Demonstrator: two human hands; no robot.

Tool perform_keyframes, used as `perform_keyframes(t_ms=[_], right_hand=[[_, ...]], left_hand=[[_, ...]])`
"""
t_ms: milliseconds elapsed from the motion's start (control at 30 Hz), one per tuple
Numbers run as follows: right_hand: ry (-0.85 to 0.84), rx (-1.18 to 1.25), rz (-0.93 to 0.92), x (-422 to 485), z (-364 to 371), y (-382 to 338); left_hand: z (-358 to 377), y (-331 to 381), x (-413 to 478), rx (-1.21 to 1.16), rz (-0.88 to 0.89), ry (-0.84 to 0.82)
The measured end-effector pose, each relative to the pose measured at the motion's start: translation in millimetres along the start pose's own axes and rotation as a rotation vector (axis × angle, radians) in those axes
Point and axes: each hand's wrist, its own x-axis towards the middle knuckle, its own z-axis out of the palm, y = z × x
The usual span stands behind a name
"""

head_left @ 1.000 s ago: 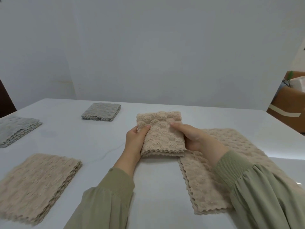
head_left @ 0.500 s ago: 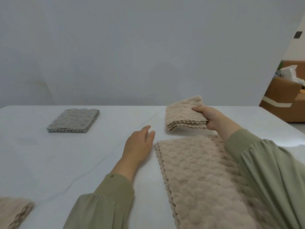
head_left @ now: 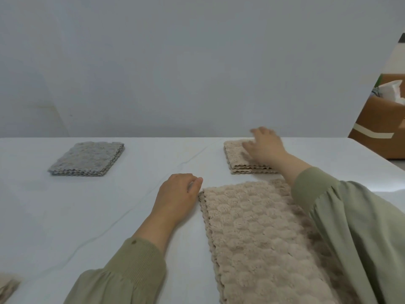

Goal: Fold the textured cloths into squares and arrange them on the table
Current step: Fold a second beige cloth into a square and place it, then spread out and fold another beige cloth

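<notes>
A folded beige cloth [head_left: 235,157] lies flat on the white table [head_left: 87,216] at the far right. My right hand [head_left: 264,148], blurred, rests on top of it with fingers spread. A larger beige textured cloth [head_left: 258,242] lies spread out in front of me, partly under my right sleeve. My left hand [head_left: 177,196] rests on the table at that cloth's far left corner, fingers loosely curled, holding nothing. A folded grey cloth [head_left: 87,158] sits at the far left.
The corner of another beige cloth [head_left: 7,286] shows at the bottom left edge. A grey wall stands right behind the table. Beyond the table's right edge there is a brown sofa [head_left: 381,128] with white items on it.
My right hand has set the folded beige cloth down at the far right and now lies flat on it. My left hand has stayed by the big cloth's corner.
</notes>
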Motion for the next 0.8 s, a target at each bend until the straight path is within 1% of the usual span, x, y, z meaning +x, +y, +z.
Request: perform_keyframes(t_ms=[33, 67, 100, 167, 333, 533, 700, 800], right_hand=[[-0.077, -0.029, -0.092, -2, 7, -4], [-0.151, -0.062, -0.142, -4, 15, -6], [-0.215, -0.080, -0.150, -6, 23, -6], [-0.268, -0.064, -0.111, -9, 33, -5], [-0.244, -0.061, -0.074, -7, 38, -10], [-0.247, -0.085, -0.056, -11, 32, -15], [-0.153, 0.034, -0.104, -52, 5, -43], [-0.211, 0.095, -0.088, -94, -11, -62]], left_hand=[[0, -1, 1, 0.005, 0.009, 0.002], [1, -2, 1, 0.005, 0.011, 0.001], [1, -2, 1, 0.001, 0.008, -0.002], [2, -3, 1, -0.003, 0.003, -0.005], [2, -2, 2, -0.011, -0.008, -0.003], [4, -7, 3, 0.025, -0.021, -0.040], [-7, 3, -8, -0.015, -0.069, -0.051], [-18, 12, -20, 0.013, -0.089, -0.072]])
